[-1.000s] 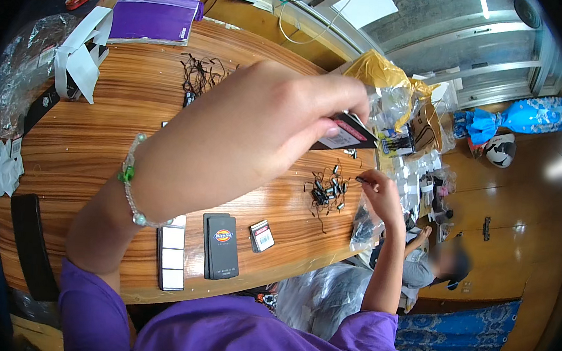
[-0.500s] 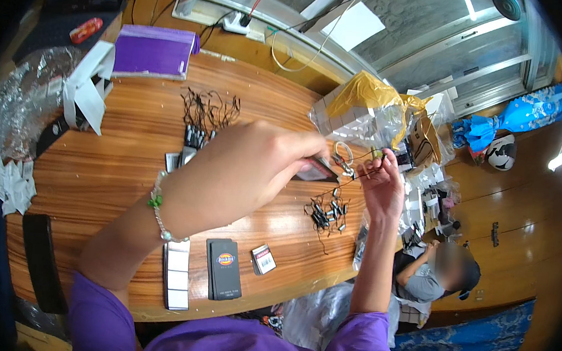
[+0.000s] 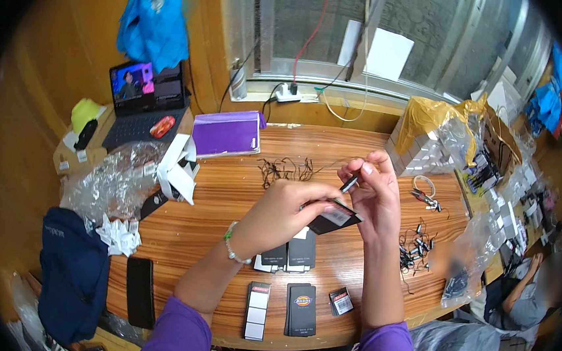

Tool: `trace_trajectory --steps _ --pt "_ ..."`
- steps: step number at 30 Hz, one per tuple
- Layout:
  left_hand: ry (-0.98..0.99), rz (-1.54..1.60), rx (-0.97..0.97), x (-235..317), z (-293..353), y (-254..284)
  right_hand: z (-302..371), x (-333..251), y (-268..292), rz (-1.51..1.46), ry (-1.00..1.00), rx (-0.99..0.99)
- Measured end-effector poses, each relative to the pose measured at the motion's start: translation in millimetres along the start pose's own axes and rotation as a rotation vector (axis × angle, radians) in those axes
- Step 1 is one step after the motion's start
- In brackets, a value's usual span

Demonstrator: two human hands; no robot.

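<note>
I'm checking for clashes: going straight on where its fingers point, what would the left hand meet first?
Most likely the right hand, or the small black piece beside it; the left hand points rightward at them, but depth is unclear.

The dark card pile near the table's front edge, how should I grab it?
Probably pinch the dark card pile by its two long sides, halfway along, coming down from above. It lies flat, longer than wide, with gaps before the white-panelled strip at left and small cards at right.
</note>
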State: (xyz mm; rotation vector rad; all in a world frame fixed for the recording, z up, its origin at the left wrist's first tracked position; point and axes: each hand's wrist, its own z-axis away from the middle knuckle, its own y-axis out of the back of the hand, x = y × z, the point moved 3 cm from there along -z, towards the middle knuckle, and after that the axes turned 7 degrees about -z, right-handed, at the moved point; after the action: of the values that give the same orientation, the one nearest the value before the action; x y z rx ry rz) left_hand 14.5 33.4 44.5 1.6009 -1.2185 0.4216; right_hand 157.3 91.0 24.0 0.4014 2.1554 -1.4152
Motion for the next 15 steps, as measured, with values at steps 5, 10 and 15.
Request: trace_trajectory --steps 5,10,15 --pt "0.091 -0.077 -0.009 -14 -8 -17 -23 -24 47 0.017 0.056 0.102" --pt "0.177 -0.103 0.000 -26 -15 -33 -35 -50 70 -0.062 0.046 0.205" --pt "0.220 -0.066 0.060 -28 -25 -48 -32 -71 73 -0.367 0.103 0.121"
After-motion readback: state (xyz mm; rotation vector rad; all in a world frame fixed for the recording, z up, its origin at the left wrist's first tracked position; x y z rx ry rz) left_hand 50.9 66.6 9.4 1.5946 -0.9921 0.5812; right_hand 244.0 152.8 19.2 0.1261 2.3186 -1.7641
